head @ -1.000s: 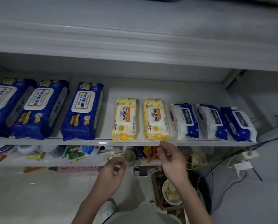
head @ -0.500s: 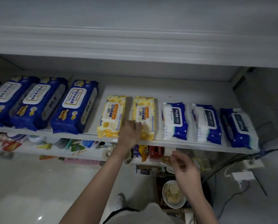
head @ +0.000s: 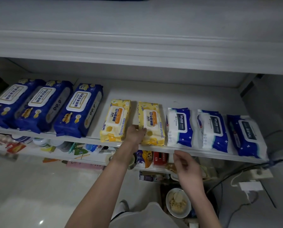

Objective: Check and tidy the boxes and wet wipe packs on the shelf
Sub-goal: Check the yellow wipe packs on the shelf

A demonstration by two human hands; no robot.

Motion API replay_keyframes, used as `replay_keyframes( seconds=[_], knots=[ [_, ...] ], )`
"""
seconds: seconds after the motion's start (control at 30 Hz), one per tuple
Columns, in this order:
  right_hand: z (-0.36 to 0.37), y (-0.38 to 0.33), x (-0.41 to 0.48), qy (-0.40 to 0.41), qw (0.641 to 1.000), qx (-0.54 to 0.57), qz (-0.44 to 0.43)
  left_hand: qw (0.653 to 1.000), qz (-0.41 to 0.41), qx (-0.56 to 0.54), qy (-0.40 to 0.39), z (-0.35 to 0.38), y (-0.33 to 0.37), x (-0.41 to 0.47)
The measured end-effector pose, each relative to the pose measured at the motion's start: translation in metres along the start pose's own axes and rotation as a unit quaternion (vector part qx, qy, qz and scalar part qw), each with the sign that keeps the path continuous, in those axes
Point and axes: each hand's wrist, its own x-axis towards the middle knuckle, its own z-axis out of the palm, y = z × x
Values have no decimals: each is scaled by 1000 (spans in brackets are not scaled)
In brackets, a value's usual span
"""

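A white shelf [head: 154,94] carries a row of wet wipe packs. At the left lie three dark blue packs [head: 79,109]. Two yellow lemon packs sit in the middle, the left one [head: 115,120] and the right one [head: 152,122]. Three blue-and-white packs [head: 178,127] follow on the right. My left hand [head: 135,134] reaches into the gap between the yellow packs and grips the near left edge of the right one, thumb on top. Just below the shelf's front edge hovers my right hand [head: 185,163], loosely curled and holding nothing.
A lower shelf [head: 58,155] holds mixed small goods, among them a red box [head: 159,159]. A bowl of food [head: 177,202] stands on the floor below my right arm. At the right, a power strip [head: 260,173] and cables hang beside the shelf end.
My left hand rose from below the shelf to the yellow packs and took hold of the right one. My right hand dropped slightly below the shelf edge and shifted right.
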Motion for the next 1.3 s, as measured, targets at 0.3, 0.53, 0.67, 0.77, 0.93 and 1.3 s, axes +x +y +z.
replay_keyframes(
  seconds=[0.3,0.53,0.67,0.77,0.93,1.3],
  knots=[
    [16,-57,15,12,993,117,14,979,114,-147,-85,-66,-15,-69],
    [25,-99,14,-140,950,278,12,950,146,-181,-208,-97,-13,-95],
    [34,-96,5,-125,944,304,18,952,125,-215,-179,-98,-6,-95],
    [37,-92,2,-117,938,326,22,953,135,-210,-173,-100,-5,-97],
    [38,-98,-4,-120,932,342,14,952,145,-210,-171,-106,-5,-97],
    [35,-93,-12,-124,935,331,28,953,144,-220,-151,-104,-14,-114]
  ],
)
